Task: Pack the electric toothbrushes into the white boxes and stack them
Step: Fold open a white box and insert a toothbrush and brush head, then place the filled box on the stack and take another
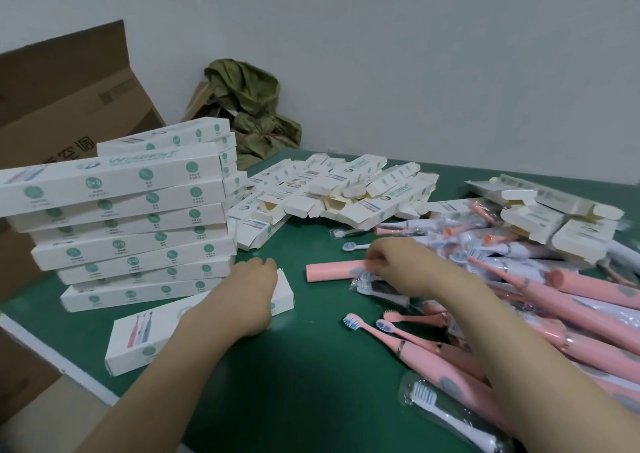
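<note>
The green table (294, 366) fills the lower half of the frame. A brown carton (69, 99) stands at the upper left. In front of it, at the left, is a tall stack of closed white boxes (131, 230). A heap of pink toothbrushes (554, 321) covers the right side, and a heap of open white boxes (346, 189) lies at the upper centre. One white box (145, 341) lies at the lower left; the left hand (249, 293) rests on it, with the fingers curled over its far end. The right hand (401, 262) pinches a pink toothbrush handle (332, 271) at the centre. A small brush head (351, 246) lies just above the handle.
</note>
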{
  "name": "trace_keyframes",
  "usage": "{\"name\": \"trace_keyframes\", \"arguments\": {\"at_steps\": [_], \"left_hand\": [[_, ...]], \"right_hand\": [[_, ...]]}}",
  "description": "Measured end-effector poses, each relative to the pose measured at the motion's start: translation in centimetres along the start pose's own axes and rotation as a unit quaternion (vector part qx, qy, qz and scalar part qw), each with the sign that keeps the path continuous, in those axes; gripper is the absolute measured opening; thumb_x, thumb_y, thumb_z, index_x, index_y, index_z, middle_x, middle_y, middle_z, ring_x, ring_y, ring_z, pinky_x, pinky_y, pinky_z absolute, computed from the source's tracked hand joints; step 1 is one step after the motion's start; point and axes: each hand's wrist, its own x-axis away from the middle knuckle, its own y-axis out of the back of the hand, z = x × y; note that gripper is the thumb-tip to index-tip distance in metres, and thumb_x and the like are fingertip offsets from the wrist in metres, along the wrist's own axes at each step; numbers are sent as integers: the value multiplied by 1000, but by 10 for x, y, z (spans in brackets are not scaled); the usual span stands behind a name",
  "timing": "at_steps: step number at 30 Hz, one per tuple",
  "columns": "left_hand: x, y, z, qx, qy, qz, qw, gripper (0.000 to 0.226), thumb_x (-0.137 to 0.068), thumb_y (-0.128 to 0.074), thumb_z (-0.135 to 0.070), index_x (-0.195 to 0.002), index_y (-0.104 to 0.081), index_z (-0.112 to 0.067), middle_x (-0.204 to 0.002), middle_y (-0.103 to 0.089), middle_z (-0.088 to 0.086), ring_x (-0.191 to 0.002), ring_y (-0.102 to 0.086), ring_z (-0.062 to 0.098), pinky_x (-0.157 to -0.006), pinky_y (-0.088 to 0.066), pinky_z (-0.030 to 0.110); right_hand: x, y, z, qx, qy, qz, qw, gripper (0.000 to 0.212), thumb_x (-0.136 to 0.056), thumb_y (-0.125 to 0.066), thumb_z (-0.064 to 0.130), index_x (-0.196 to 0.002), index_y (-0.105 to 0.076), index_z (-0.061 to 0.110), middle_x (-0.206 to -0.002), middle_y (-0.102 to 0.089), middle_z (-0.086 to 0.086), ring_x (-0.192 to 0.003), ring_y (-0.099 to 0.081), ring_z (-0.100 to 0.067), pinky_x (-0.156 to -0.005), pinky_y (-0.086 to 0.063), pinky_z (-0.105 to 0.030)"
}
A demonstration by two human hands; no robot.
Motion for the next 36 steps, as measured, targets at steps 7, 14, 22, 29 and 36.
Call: {"name": "trace_keyframes", "arguments": {"at_steps": [7, 14, 22, 29, 36], "left_hand": [[-27, 31, -57, 199, -112, -175, 958, 41, -96, -48, -17, -137, -40, -14, -130, -48, 7, -119, -43, 22, -91, -36, 30], [-122, 50, -91, 234, 9, -179, 956, 72, -84, -62, -51, -134, -37, -7, -135, -41, 15, -126, -35, 32, -97, -37, 40], [-125, 28, -101, 281, 2, -271, 921, 54, -81, -69, -34, -129, -52, -16, -125, -53, 11, -114, -49, 30, -86, -44, 38], [-82, 56, -102, 386, -130, -401, 821, 59, -73, -77, -17, -126, -51, -19, -109, -40, -5, -100, -39, 8, -75, -26, 14], [-31, 89, -109, 505, -206, -517, 659, 56, -70, -82, -28, -111, -43, -28, -110, -52, -11, -107, -53, 9, -92, -46, 26]], "right_hand": [[6, 36, -39, -58, -49, -132, 988, 38, -92, -43, -1, -122, -58, 16, -126, -58, -4, -105, -55, -20, -70, -43, -20], [12, 39, -60, -78, -71, -133, 986, 33, -93, -43, 2, -119, -61, 14, -123, -58, -5, -85, -56, -13, -56, -39, -5], [15, 46, -60, -103, -64, -168, 978, 29, -94, -45, 9, -115, -64, 14, -118, -64, -3, -100, -60, -16, -83, -44, -19], [23, 57, -63, -128, -48, -266, 954, 29, -93, -46, 8, -113, -66, 14, -114, -67, -1, -89, -57, -8, -82, -40, -13], [40, 85, -26, -325, 39, -438, 837, 22, -96, -47, 31, -113, -61, 27, -101, -59, 16, -85, -51, 18, -70, -36, 3]]}}
